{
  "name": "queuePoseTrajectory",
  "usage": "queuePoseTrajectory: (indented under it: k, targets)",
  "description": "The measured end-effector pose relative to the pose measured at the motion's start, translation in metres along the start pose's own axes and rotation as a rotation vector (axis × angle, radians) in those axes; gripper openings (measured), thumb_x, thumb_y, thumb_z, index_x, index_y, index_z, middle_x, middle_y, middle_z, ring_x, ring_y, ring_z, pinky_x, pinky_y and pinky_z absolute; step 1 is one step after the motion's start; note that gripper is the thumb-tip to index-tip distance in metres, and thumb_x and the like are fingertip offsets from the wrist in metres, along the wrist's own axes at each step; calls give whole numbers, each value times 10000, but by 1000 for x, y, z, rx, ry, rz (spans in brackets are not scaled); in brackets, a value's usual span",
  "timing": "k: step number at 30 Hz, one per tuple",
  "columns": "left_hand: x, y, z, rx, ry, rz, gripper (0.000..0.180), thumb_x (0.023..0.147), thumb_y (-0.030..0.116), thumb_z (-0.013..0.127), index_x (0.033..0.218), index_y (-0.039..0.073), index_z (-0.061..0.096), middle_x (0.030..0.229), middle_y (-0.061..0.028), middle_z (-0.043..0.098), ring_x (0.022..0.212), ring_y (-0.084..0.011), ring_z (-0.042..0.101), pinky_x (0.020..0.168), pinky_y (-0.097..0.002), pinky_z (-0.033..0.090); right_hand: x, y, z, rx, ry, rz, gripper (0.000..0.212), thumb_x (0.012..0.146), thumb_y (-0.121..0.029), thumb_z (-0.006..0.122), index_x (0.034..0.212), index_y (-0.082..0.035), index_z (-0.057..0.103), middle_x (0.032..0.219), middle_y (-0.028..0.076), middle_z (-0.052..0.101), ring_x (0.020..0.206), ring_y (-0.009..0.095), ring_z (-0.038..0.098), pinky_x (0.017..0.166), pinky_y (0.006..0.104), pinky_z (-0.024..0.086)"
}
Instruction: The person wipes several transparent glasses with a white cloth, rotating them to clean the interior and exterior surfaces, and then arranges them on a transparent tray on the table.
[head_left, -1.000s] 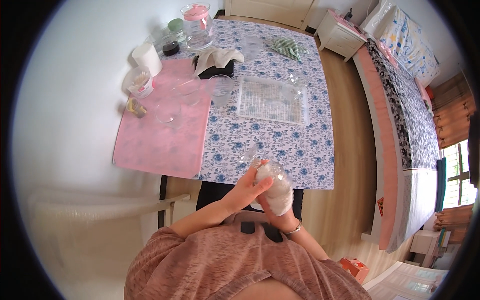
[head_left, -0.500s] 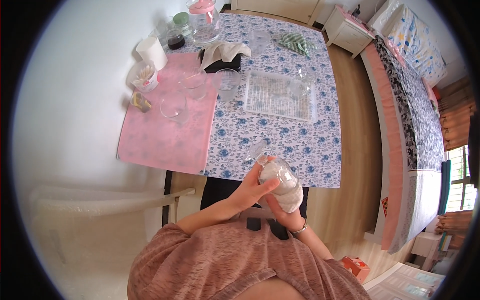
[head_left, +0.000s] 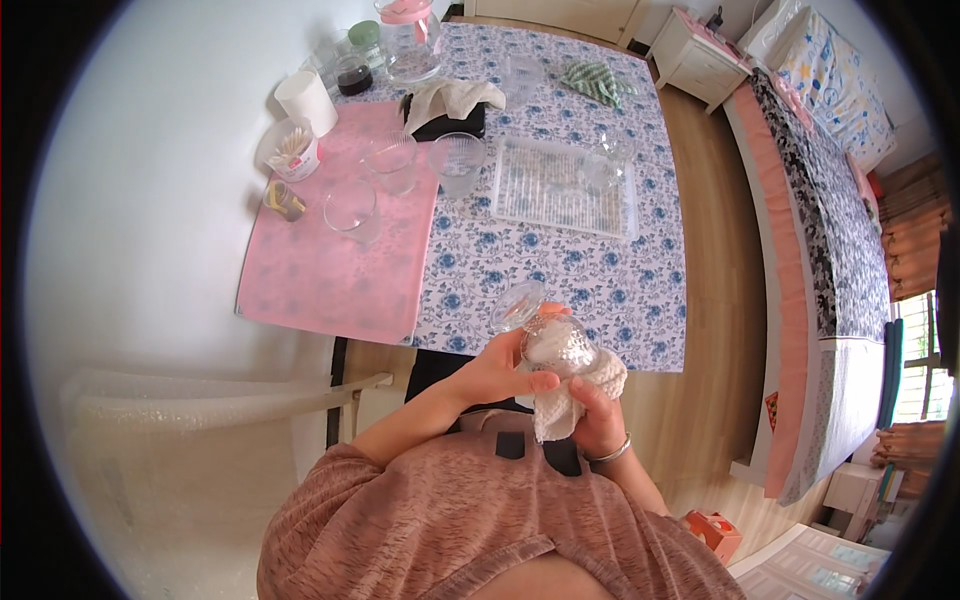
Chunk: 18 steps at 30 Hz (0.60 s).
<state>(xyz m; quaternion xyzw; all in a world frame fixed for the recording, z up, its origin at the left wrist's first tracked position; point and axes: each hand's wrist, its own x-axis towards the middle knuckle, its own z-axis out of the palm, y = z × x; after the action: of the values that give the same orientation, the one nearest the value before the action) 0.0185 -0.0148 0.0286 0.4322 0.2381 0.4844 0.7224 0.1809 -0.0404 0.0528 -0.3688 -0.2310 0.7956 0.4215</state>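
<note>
A clear footed glass lies tilted over the near table edge, its round foot pointing away from me. My left hand is closed around it near the stem, with the thumb along the bowl. In my right hand is a white cloth, bunched at the glass's mouth. White fabric shows through the bowl, so part of the cloth seems to be inside. One corner hangs down between my hands.
Beyond my hands, a white slatted tray bears a clear glass. Several clear glasses stand left of it, some on the pink mat. Farther back are a black box with a draped cloth, a pink-lidded jar and a green striped cloth.
The glass has turned, so its foot now shows as a full disc. The cloth has shifted right around the rim, and a corner now hangs down. My right hand has moved slightly right.
</note>
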Motion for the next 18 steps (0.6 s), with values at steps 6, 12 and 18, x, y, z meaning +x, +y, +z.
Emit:
queuePoseTrajectory:
  k: [6,12,18]
  targets:
    - [-3,4,8,-11,52,-13,665,771,213,649,1286,42,265,1173,-83,431,1084,-160,422,921,-311,349,7,8,-3,-671,-152,-300,442,750,-80,586,1164,-34,435,1098,87,513,973,204,518,811,317,422]
    - [-3,-8,7,174,307,-198,570,798,241,620,1233,25,323,1090,-66,475,1005,-131,464,869,-283,385,25,19,-1,-1161,-213,-511,382,750,-35,571,1116,-56,466,1056,120,518,976,267,510,811,335,417]
    - [2,-2,1,154,391,-159,540,781,252,637,1164,-17,368,1009,-86,503,924,-133,489,783,-259,424,26,19,-14,-1407,-276,-802,262,747,-57,598,1005,-61,551,950,117,571,886,306,555,755,350,455]
